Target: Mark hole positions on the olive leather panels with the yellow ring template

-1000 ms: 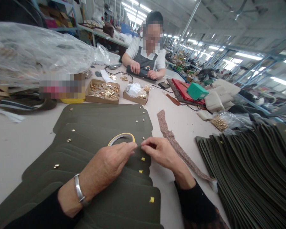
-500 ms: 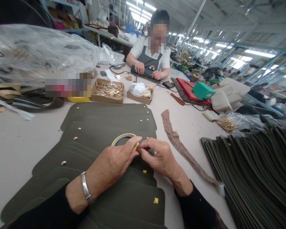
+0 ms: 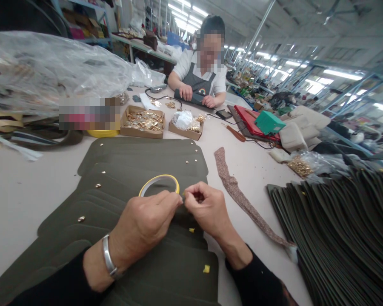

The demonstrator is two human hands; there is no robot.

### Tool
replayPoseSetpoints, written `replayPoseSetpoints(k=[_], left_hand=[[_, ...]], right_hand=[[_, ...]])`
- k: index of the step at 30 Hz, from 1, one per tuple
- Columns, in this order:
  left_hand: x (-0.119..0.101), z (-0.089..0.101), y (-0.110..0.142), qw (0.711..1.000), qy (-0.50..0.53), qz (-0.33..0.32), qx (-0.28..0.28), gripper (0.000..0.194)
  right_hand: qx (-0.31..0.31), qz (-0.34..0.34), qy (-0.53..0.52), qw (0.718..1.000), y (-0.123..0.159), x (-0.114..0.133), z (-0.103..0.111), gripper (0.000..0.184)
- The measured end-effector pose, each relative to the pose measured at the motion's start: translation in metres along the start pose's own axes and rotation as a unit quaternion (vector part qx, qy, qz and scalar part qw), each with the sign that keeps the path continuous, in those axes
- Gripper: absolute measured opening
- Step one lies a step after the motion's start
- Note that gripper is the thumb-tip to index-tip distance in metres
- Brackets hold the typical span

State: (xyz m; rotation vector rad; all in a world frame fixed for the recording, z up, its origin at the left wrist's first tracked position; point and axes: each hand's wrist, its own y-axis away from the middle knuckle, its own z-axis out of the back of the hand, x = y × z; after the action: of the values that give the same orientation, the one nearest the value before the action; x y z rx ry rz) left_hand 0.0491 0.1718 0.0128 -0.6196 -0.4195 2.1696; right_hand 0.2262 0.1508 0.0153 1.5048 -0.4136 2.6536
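Observation:
My left hand (image 3: 147,223) is closed on a thin yellow tape roll (image 3: 159,183), holding it upright over a fanned row of dark olive leather flaps (image 3: 137,163) with brass studs. My right hand (image 3: 206,208) pinches at the roll's right edge, fingertips meeting those of the left; what they pinch is too small to see clearly. Small yellow tape squares (image 3: 206,268) sit on the nearer flaps' right edges. A silver bracelet is on my left wrist.
A tall stack of olive flaps (image 3: 338,229) lies at right. A patterned fabric strip (image 3: 239,195) lies between. Cardboard boxes of gold hardware (image 3: 142,121) and a plastic bag (image 3: 51,68) sit behind. Across the table a person (image 3: 201,74) works; red and green items (image 3: 261,123) lie beside them.
My hands were apart, pressing on a flap's edge; they came together at the tape roll, and the right fingers now pinch at its rim beside the left.

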Motion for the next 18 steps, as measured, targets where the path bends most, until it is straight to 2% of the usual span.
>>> replayPoseSetpoints(k=[3, 6, 9, 13, 18], left_hand=[[-0.003, -0.003, 0.001, 0.999, 0.016, -0.029, 0.011, 0.025], [0.0, -0.007, -0.002, 0.996, -0.023, 0.011, 0.088, 0.015], [0.0, -0.008, -0.007, 0.983, -0.052, 0.041, 0.172, 0.015], [-0.003, -0.007, -0.011, 0.974, -0.06, 0.052, 0.211, 0.017], [-0.004, -0.01, -0.012, 0.974, -0.059, 0.052, 0.214, 0.019]], right_hand=[[-0.015, -0.124, -0.078, 0.989, -0.015, -0.019, 0.014, 0.013], [0.031, -0.163, -0.114, 0.98, -0.026, -0.036, 0.028, 0.022], [0.063, -0.177, -0.098, 0.977, -0.029, -0.044, 0.03, 0.025], [0.068, -0.162, -0.021, 0.984, -0.028, -0.041, 0.022, 0.022], [0.053, -0.059, 0.125, 0.989, -0.029, -0.034, 0.014, 0.017]])
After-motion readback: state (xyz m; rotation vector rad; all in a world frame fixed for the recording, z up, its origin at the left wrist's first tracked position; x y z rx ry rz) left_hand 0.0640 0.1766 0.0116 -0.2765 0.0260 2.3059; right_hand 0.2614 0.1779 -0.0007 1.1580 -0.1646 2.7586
